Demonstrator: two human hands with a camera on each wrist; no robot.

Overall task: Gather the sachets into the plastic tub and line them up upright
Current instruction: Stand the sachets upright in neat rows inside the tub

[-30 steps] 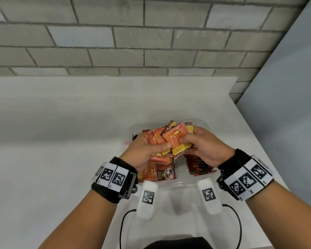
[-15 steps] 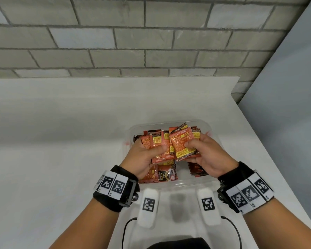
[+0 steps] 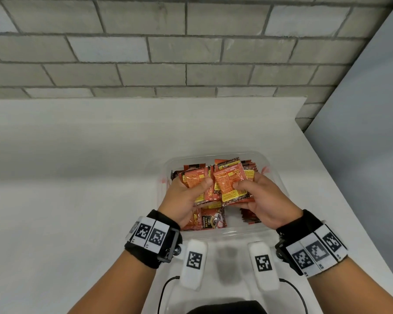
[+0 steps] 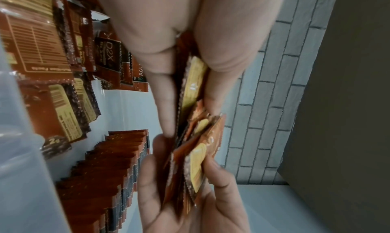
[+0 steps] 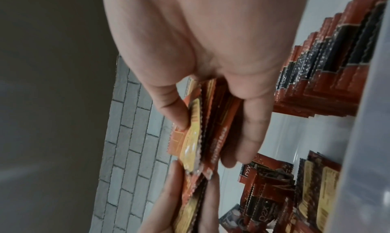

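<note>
Hands over plastic tub (image 3: 279,177) on the white table (image 3: 77,177). Left hand (image 3: 186,198) pinches a bundle of sachets (image 3: 196,181), thumb on top, fingers beneath. Right hand (image 3: 262,200) clamps a second bundle (image 3: 230,181), just beside the first. Row of upright sachets (image 4: 101,178) stands in the tub; loose ones (image 3: 210,219) lie at its near side.

The plastic tub (image 3: 279,177) sits at the centre of the head view on the table (image 3: 77,177), with the wall (image 3: 168,53) above it in the frame. Over the tub, the left hand (image 3: 184,200) and right hand (image 3: 263,200) grip a fan of sachets (image 3: 227,180) between them. A row of sachets (image 3: 247,217) stands in the tub's right side; loose sachets (image 3: 210,219) lie lower left.
</note>
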